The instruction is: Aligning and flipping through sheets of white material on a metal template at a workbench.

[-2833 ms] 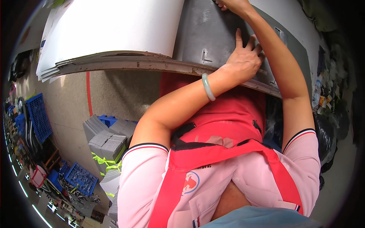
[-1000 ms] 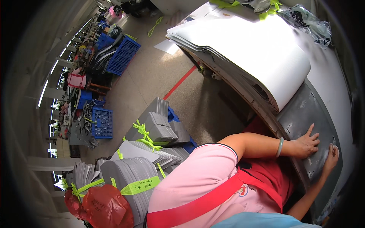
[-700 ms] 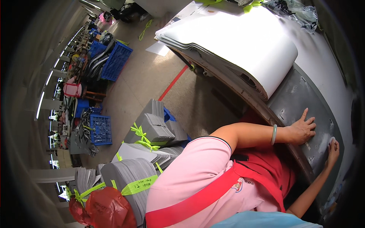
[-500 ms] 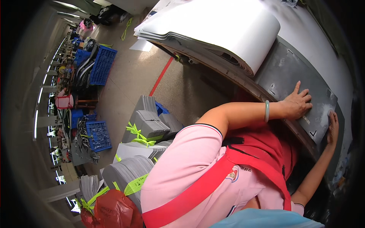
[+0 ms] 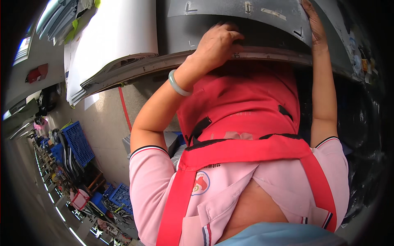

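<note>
"Since the grey panel point(image 5: 230, 9) is partly cut off at the top centre of the frame, what can you tell of it?"

"It has L-shaped marks near its corners and overlaps a dark sheet point(image 5: 262, 35). I can't tell whether they touch all along."

"How would it handle?"

"Light for its breadth, I'd judge, and fairly stiff, perhaps with some flex. Its face looks smooth and dusty, so it could slip. I'd take it by opposite edges, clear of the marks."

"And the hands?"

"At upper right, the right hand point(image 5: 315, 24) lies along the panel's right edge; whether it clamps there I can't tell. The left hand point(image 5: 219, 39), top centre, is over the dark sheet, fingers curled and blurred. Whether they pinch anything doesn't show."

"Farther out?"

"The table's edge point(image 5: 283, 56) runs below, white sheets point(image 5: 119, 28) curl over at upper left, and a blue crate point(image 5: 78, 141) stands at left."
</note>
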`<state>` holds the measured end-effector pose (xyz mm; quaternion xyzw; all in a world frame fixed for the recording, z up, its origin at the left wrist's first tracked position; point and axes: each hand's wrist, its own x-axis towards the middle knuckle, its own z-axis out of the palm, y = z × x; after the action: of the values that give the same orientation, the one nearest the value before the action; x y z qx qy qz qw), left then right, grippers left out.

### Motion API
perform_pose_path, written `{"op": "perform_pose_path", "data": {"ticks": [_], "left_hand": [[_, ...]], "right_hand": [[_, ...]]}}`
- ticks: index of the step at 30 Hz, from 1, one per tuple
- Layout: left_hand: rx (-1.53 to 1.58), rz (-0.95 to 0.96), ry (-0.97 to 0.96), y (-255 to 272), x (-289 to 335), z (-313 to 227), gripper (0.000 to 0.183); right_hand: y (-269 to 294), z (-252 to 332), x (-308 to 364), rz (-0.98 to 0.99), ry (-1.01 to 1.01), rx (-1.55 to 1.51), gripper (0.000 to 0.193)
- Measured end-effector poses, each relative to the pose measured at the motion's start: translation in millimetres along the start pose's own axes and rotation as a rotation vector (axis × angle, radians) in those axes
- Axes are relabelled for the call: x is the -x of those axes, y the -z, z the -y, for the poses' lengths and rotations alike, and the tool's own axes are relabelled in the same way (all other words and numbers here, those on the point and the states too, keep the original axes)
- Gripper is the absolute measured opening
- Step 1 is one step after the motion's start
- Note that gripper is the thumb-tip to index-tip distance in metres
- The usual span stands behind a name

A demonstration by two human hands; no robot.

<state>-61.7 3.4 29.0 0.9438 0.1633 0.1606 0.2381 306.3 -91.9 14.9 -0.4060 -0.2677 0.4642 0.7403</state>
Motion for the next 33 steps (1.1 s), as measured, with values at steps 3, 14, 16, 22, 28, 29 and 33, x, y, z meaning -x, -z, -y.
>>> {"op": "perform_pose_path", "data": {"ticks": [3,14,16,22,28,29,33], "left_hand": [[0.048,0.004,-0.055,2.2,-1.4,11.6,0.028],[-0.013,0.086,-0.138,13.8,0.7,10.3,0.026],[-0.085,0.083,-0.188,15.1,6.1,8.7,0.032],[-0.181,0.072,-0.187,3.0,-13.6,-7.6,0.043],[-0.068,-0.088,-0.465,-84.7,-114.0,-76.0,0.038],[-0.106,-0.191,-0.468,-98.8,-129.2,-89.9,0.033],[0.146,-0.626,-0.502,-124.7,-163.4,-99.3,0.019]], "right_hand": [[-2.5,-7.2,3.2,-0.036,0.010,-0.032,0.023],[-8.2,-10.9,3.2,-0.082,0.022,-0.051,0.022],[-7.9,-9.3,4.1,-0.088,0.025,-0.055,0.022],[-4.9,1.8,8.6,-0.106,0.052,-0.046,0.022],[-11.2,13.0,14.7,-0.073,0.050,-0.016,0.021],[-12.5,17.2,17.8,-0.066,0.054,-0.009,0.021],[-15.1,30.5,37.1,-0.033,0.071,-0.014,0.020]]}}
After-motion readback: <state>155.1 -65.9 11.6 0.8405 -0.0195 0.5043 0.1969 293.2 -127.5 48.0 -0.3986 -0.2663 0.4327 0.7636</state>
